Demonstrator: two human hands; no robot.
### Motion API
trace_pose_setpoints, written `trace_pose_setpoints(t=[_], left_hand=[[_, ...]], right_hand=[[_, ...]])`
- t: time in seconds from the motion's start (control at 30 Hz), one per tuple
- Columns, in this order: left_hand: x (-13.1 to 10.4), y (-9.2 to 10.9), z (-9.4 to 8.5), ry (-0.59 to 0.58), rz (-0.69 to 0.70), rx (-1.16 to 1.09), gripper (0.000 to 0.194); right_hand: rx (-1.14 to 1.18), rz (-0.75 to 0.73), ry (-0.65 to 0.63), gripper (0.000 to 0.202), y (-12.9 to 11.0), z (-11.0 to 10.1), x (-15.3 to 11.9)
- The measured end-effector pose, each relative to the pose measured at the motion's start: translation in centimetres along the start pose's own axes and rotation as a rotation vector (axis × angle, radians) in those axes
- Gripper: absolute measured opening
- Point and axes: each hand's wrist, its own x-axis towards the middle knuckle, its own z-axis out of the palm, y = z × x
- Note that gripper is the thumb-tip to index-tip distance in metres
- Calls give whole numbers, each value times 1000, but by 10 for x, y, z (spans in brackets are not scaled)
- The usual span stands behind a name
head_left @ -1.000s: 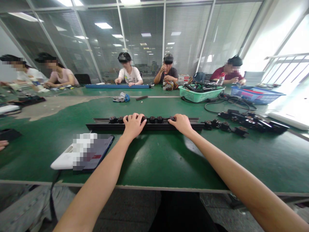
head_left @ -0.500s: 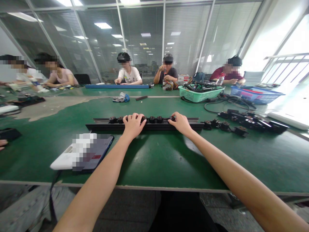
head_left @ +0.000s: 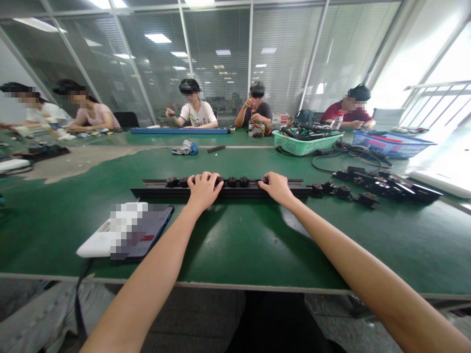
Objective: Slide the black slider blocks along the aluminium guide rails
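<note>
A long black channel-shaped rail (head_left: 243,192) lies crosswise on the green table in front of me. Several small black socket-like modules (head_left: 232,182) sit in a row along it. My left hand (head_left: 203,191) lies over the left-middle of the rail, its curved fingers and thumb closed round one module that is mostly covered. Farther right, my right hand (head_left: 277,188) pinches another black module (head_left: 263,180) at the rail, between thumb and fingers. The fingers' far sides are hidden from me.
Loose wired black modules (head_left: 343,191) lie right of the rail, beside a black pile (head_left: 386,184). A phone (head_left: 156,230) and a white device (head_left: 99,240) lie front left. Behind stand a green basket (head_left: 305,145) and a blue basket (head_left: 395,147). People sit across the table.
My right hand has shifted very slightly at its module; my left hand stays put. Across the table, the person in white has raised a hand with a dark cord. A hand at the left edge has gone.
</note>
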Motion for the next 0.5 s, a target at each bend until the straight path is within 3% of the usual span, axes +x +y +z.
trace_pose_setpoints(t=[0.5], left_hand=[[0,-1,0,-4,9,15,37]], right_hand=[[-30,-48,-25,29,0,-5,-2]])
